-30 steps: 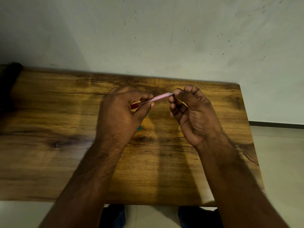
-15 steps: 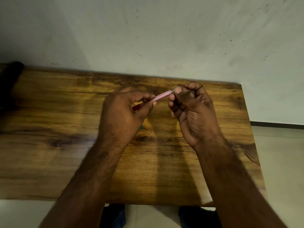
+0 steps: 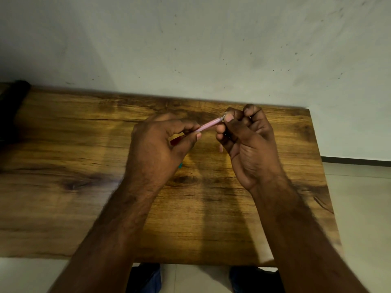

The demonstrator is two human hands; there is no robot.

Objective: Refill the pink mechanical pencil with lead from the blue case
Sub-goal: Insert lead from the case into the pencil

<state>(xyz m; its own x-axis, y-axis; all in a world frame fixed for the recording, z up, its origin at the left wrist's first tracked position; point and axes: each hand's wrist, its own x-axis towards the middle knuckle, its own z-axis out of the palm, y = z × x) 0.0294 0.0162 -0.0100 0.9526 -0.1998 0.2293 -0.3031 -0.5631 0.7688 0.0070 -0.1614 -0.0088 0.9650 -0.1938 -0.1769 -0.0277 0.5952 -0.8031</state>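
Observation:
The pink mechanical pencil (image 3: 208, 124) slants up to the right above the wooden table (image 3: 84, 144). My left hand (image 3: 156, 149) grips its lower part, where a red section shows under the fingers. My right hand (image 3: 247, 142) pinches the pencil's upper metal end between thumb and forefinger, the other fingers curled. A sliver of the blue case (image 3: 181, 165) peeks out on the table just below my left hand; the rest of it is hidden. A small pale piece (image 3: 220, 148) shows beside my right palm; what it is cannot be told. No lead is visible.
The table's far edge meets a plain wall (image 3: 190, 49). A dark object (image 3: 12, 106) sits at the far left end of the table. The table's right edge drops to a tiled floor (image 3: 359, 197). My knees (image 3: 146, 278) show under the near edge.
Both hands and the pencil have risen slightly and shifted right. My right fingers have curled tighter around the pencil's upper end.

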